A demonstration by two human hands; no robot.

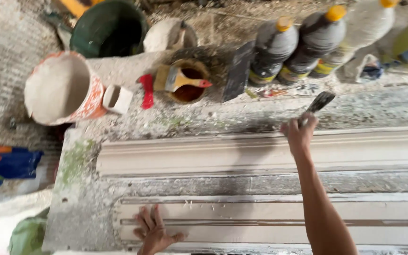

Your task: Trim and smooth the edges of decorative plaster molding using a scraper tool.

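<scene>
Right hand (299, 132) grips a scraper (318, 103) over the far plaster moulding (242, 158), which looks pretty smooth already. Left hand (154, 231) lies spread flat on the near moulding (270, 222), where crumbs and rough streaks show it's not cleaned up yet.

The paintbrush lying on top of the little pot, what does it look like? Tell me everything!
The paintbrush is flat and wide, with a yellowish wooden body, a red tip at the end of its handle, and pale bristles that look dusty or stiff with dried white stuff. It lies sideways across the rim of a small round pot with a brownish inside, bristles pointing left and handle pointing right. A red tool lies just left of the bristles. No hand touches it; the right hand is away to the right, holding a dark tool.
</scene>
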